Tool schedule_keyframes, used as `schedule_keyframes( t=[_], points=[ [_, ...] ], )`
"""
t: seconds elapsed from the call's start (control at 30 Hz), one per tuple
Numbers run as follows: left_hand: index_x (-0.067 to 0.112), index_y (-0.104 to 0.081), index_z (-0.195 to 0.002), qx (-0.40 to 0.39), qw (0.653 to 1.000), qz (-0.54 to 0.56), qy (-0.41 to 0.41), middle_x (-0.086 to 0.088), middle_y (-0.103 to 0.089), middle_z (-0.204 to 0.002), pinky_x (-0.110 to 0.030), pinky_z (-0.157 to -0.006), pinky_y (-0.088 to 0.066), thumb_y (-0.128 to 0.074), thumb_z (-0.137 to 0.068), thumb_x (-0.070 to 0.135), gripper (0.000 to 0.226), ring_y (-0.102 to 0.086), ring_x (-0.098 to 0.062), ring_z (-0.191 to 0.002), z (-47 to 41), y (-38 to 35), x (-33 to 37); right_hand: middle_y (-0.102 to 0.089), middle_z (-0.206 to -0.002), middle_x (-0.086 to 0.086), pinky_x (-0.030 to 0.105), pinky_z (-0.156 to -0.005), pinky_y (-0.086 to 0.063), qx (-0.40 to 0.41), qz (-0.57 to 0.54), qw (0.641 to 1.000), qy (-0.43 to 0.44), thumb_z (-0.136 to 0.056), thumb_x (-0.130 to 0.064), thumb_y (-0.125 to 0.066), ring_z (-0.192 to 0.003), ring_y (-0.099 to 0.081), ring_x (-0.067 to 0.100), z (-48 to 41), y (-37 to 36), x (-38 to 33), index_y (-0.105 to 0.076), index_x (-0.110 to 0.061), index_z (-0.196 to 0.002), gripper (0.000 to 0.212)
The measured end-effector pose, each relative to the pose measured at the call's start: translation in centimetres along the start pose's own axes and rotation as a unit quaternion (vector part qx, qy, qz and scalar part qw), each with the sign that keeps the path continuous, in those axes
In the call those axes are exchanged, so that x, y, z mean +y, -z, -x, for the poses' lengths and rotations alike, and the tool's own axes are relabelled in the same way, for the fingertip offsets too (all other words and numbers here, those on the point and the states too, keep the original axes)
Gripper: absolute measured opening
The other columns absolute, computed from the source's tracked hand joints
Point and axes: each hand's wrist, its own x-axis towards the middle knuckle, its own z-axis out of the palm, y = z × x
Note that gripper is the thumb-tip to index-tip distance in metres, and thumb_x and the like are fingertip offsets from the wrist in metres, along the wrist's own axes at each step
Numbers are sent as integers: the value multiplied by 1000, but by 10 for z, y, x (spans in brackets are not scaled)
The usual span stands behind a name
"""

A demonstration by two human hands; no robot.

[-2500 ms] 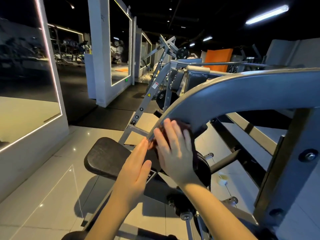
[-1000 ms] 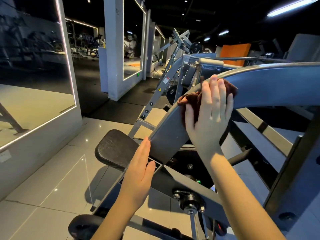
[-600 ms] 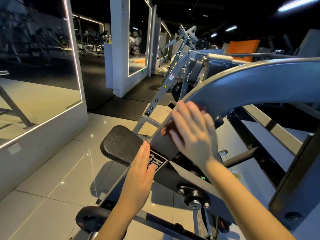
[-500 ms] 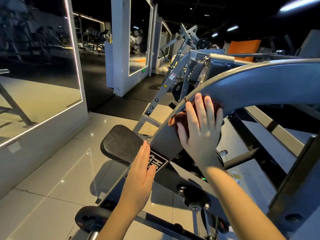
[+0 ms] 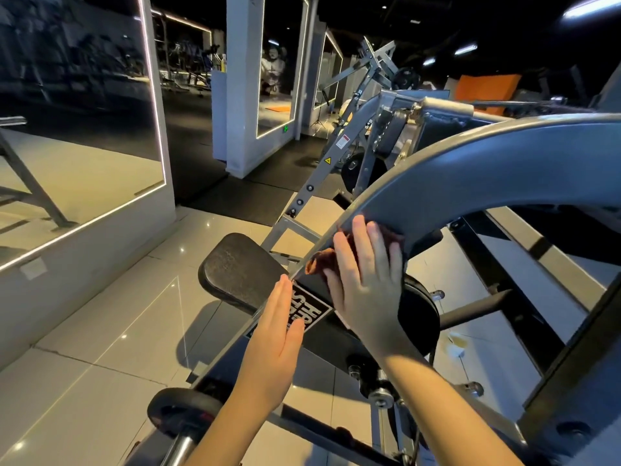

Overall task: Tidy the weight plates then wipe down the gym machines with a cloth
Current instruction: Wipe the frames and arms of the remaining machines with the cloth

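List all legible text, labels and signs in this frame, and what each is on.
"SH" above what looks like "HR": white letters on the black label on the grey machine arm, cut off by the left hand.
White-and-red sticker on the slanted upright: too small to read.
Yellow triangle warning sign, same upright: no legible words.

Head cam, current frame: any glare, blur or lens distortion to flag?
Head view: dim room, lit by ceiling strips and the LED-edged mirror; small glints on the glossy floor tiles; wide-angle lens leans the mirror's edge; right hand and cloth slightly soft, left hand sharper; far machines dark and murky.
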Motion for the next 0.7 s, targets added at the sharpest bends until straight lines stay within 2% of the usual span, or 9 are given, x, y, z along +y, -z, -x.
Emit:
schedule_keyframes(
  t=[0.1, 0.17, 0.2, 0.27, 0.37, 0.43, 0.5, 0.6, 0.7],
  points=[
    [63, 5, -129, -1, 1000, 13, 6, 46, -2, -138, -17, -112, -18, -26, -95, 47, 48, -9, 15, -135, -1, 1, 1, -41, -148, 9, 38, -122, -7, -78, 27, 989, 122, -104, -36, -38, -141, -26, 26, 25, -2, -9, -41, -15, -141, 43],
    [63, 5, -129, 0, 1000, 10, 5, 44, -2, -139, -17, -113, -18, -24, -92, 49, 48, -10, 14, -136, -1, 2, 1, -50, -145, 9, 38, -121, -9, -82, 33, 982, 167, -102, -35, -43, -139, -33, 26, 12, 4, -1, -44, -14, -139, 43],
    [63, 4, -129, 1, 1000, 11, 3, 44, -3, -141, -14, -112, -18, -23, -91, 49, 49, -11, 15, -136, -1, 2, 1, -52, -144, 10, 38, -121, -9, -68, 33, 983, 168, -101, -34, -47, -138, -35, 26, -1, 6, 2, -46, -13, -139, 43],
    [61, -2, -132, 9, 998, 59, 14, 42, -13, -143, -9, -109, -23, -28, -91, 50, 50, -18, 12, -137, -1, 0, 1, -56, -139, 11, 39, -121, -10, -5, 20, 995, 95, -100, -32, -51, -136, -39, 26, -28, 5, 5, -53, -12, -135, 41],
    [58, -12, -132, 26, 995, 91, 28, 24, -24, -150, -21, -112, -28, -35, -92, 47, 47, -28, -1, -139, -1, -6, -1, -61, -133, 12, 39, -121, -15, 53, 3, 999, -11, -99, -32, -54, -132, -45, 27, -46, 0, -3, -59, -13, -130, 37],
    [62, -7, -131, 35, 996, 79, 24, 20, -22, -154, -32, -116, -28, -34, -97, 42, 49, -25, -4, -142, -2, -8, -2, -58, -136, 11, 39, -122, -13, 23, 2, 1000, 17, -99, -32, -53, -134, -42, 26, -29, -3, -7, -52, -14, -133, 39],
    [66, 1, -131, 31, 998, 48, 18, 25, -15, -155, -36, -118, -27, -33, -101, 34, 56, -19, -1, -144, -1, -9, -4, -52, -142, 9, 38, -122, -9, -36, 15, 996, 86, -99, -34, -50, -135, -39, 26, 1, -2, -9, -48, -15, -136, 42],
    [70, 9, -128, 27, 1000, 3, 12, 34, -8, -151, -31, -118, -24, -31, -102, 34, 60, -13, 5, -143, 0, -9, -5, -52, -143, 9, 39, -121, -9, -81, 24, 985, 152, -102, -34, -42, -137, -37, 26, 16, 2, -7, -48, -15, -136, 40],
    [67, 1, -130, 32, 999, 32, 32, 33, -13, -151, -19, -111, -22, -35, -100, 44, 53, -16, 12, -136, 4, -8, -5, -54, -140, 13, 39, -121, -9, -25, -14, 995, 96, -102, -29, -43, -135, -38, 27, -10, -10, -15, -49, -12, -134, 37]
  ],
)
